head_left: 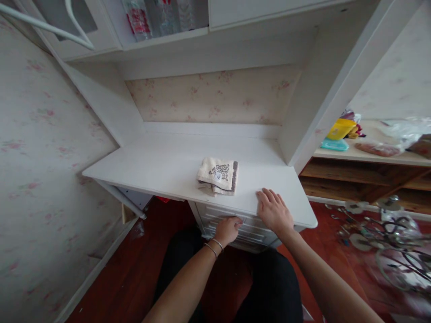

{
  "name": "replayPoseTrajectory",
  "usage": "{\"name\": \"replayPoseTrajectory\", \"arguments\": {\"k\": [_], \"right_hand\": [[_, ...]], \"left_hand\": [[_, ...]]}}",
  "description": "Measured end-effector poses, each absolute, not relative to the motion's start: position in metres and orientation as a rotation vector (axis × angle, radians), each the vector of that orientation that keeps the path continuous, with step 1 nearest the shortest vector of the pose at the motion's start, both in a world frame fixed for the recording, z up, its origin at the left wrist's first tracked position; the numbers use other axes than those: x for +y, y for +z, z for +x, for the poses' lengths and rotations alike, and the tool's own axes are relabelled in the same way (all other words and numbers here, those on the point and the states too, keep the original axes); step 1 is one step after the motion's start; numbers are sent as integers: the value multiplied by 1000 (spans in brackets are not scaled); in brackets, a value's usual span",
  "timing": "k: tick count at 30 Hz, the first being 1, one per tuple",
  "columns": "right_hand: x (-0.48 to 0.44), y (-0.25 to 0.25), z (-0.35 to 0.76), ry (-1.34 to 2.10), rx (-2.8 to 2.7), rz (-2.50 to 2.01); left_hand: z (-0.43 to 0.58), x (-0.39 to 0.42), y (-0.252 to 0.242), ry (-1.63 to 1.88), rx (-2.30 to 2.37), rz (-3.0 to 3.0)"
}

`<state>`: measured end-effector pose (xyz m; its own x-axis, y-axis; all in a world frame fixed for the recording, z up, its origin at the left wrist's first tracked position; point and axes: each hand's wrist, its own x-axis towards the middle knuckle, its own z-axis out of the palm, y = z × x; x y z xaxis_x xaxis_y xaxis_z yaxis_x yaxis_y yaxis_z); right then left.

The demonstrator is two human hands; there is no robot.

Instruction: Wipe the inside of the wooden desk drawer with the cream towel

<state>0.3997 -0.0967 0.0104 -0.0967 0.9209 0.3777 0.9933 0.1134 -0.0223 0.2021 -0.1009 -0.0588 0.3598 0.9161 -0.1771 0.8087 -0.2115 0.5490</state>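
We look down on a white, smooth-painted surface [161,166], a broad slab with a rounded near-right corner, set into an alcove of the same white boards. Behind it and on the wall to our left runs pale wallpaper [215,96] with faint pink flowers. Overhead a white shelf [164,39] carries clear plastic bottles [138,18] with red labels. The floor [134,269] below is glossy red-brown wood. A folded cloth [218,176], cream and nubbly, with a grey-brown ornament and a dark band along one edge, lies flat on the surface near its front edge, just left of our right hand [274,211]. That hand rests palm down on the front edge, its grip loose and spread, fingers flat, holding nothing. Our left hand [228,229], with two thin metal bangles [214,246] at the wrist, sits lower, against the white grooved drawer front [251,232] under the surface. Its fingers curl inward at the top of the drawer; whether the grip has closed on a pull we cannot tell. To the right stands a raw wooden shelf unit [353,175], its pale top bearing a yellow container [340,128], a teal lid [334,144] and crinkled clear plastic [407,130]. A tangle of curved metal arms [387,237] lies on the floor before it.
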Motion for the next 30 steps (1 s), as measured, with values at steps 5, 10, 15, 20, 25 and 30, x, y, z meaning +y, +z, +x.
{"name": "replayPoseTrajectory", "arguments": {"k": [5,10,15,20,25,30], "right_hand": [[-92,7,404,-279,-2133,-1888],[-88,8,408,-188,-2170,-1856],[-85,8,415,-57,-2168,-1824],[-74,10,410,102,-1966,-1900],[-58,44,327,125,-1898,-1717],[-28,75,232,212,-2185,-1609]], "left_hand": [[199,-100,-59,258,1464,2082],[199,-99,-57,228,1470,2062],[189,-123,-53,198,1440,2076],[167,-183,-50,163,1412,2121],[153,-233,-40,85,1377,2093],[143,-265,-31,47,1331,2081]]}}
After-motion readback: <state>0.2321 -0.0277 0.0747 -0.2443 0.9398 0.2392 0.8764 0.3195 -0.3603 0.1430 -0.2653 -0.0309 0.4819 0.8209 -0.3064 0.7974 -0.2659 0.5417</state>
